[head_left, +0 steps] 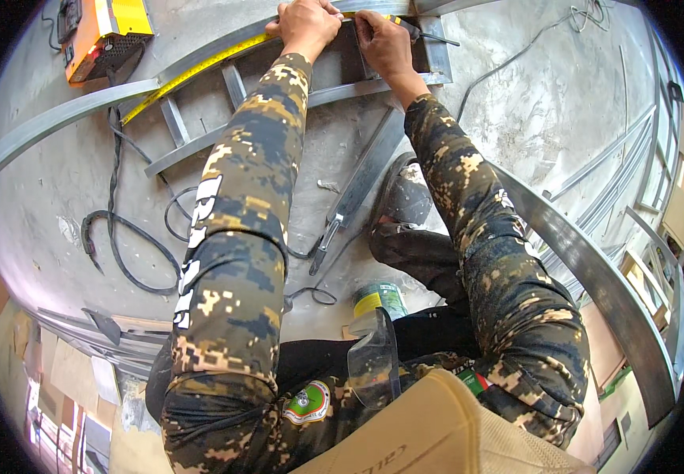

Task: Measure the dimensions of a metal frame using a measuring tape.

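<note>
A yellow measuring tape [209, 62] is stretched along the bar of a grey metal frame [174, 120] at the top of the head view. My left hand [308, 25] is closed over the tape and the bar, its thumb side against the yellow blade. Just to its right, my right hand [388, 49] has its thumb and fingers pinched together at the bar. Whatever sits in that pinch is too small to make out. Beyond the right knuckles, a dark object [410, 30] is partly hidden, with a thin rod sticking out to the right.
An orange and yellow machine [109, 39] stands at the far left, its black cable [113, 197] looped on the concrete floor. An electrode clamp [327, 241] lies near my shoe [405, 193]. A green-yellow can [381, 300] is close to me. Long metal bars [587, 261] lie to the right.
</note>
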`<state>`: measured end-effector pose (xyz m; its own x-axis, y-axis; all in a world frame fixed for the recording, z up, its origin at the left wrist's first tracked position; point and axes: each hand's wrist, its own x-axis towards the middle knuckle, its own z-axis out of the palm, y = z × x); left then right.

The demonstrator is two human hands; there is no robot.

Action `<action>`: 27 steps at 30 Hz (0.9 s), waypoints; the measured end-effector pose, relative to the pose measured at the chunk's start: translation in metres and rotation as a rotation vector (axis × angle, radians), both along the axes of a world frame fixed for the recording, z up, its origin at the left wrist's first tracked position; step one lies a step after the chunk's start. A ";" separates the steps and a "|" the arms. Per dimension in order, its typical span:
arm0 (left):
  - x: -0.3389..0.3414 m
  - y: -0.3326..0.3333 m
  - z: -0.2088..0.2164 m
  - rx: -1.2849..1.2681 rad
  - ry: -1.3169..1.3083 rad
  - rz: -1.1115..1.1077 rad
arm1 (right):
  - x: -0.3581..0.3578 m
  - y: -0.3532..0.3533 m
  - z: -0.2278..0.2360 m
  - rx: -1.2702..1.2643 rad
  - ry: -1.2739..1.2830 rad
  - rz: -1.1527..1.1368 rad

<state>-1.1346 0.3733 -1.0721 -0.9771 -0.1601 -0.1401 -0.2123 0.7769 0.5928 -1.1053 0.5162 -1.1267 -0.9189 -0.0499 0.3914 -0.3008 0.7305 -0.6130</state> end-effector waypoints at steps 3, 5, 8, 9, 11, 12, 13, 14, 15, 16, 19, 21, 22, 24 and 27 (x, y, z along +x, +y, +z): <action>0.001 0.002 0.002 -0.020 0.003 0.006 | -0.002 0.001 -0.003 0.017 0.001 0.001; 0.000 0.003 0.003 -0.024 0.003 0.005 | -0.005 0.001 -0.005 0.035 0.015 0.015; 0.000 0.005 0.006 -0.018 -0.014 0.006 | -0.006 0.004 -0.008 0.078 0.020 0.016; 0.001 0.003 0.006 -0.014 -0.029 0.010 | -0.005 0.002 -0.006 0.075 0.020 0.018; 0.001 0.002 0.006 -0.030 -0.030 0.017 | -0.003 -0.001 -0.003 0.014 0.020 0.014; 0.001 0.002 0.006 -0.043 -0.028 0.022 | -0.003 -0.001 -0.001 0.015 0.021 0.014; 0.001 0.003 0.006 -0.041 -0.027 0.022 | -0.003 0.001 0.000 0.040 0.013 0.007; 0.000 0.003 0.005 -0.028 -0.029 0.008 | -0.004 0.002 0.002 0.065 0.005 0.000; 0.000 0.002 0.005 -0.018 -0.032 -0.003 | -0.004 0.001 0.005 0.064 0.005 0.001; 0.000 0.001 0.004 -0.019 -0.032 -0.002 | -0.004 0.001 0.008 0.086 0.005 0.024; 0.000 0.000 0.003 -0.017 -0.043 0.001 | -0.002 0.000 0.014 0.104 -0.033 0.038; 0.002 -0.001 0.001 -0.033 -0.043 0.009 | 0.000 -0.002 0.016 0.100 -0.073 0.031; 0.003 -0.003 0.000 -0.034 -0.046 0.012 | 0.001 -0.004 0.016 0.078 -0.052 0.040; 0.002 -0.002 0.000 -0.029 -0.056 0.014 | 0.000 -0.002 0.015 0.058 -0.027 0.044; -0.002 0.003 0.003 -0.029 -0.028 0.005 | -0.006 0.003 0.011 -0.001 -0.031 0.064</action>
<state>-1.1364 0.3765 -1.0692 -0.9721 -0.1694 -0.1622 -0.2322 0.7927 0.5637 -1.1114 0.5196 -1.1153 -0.9256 -0.1083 0.3627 -0.3273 0.7103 -0.6232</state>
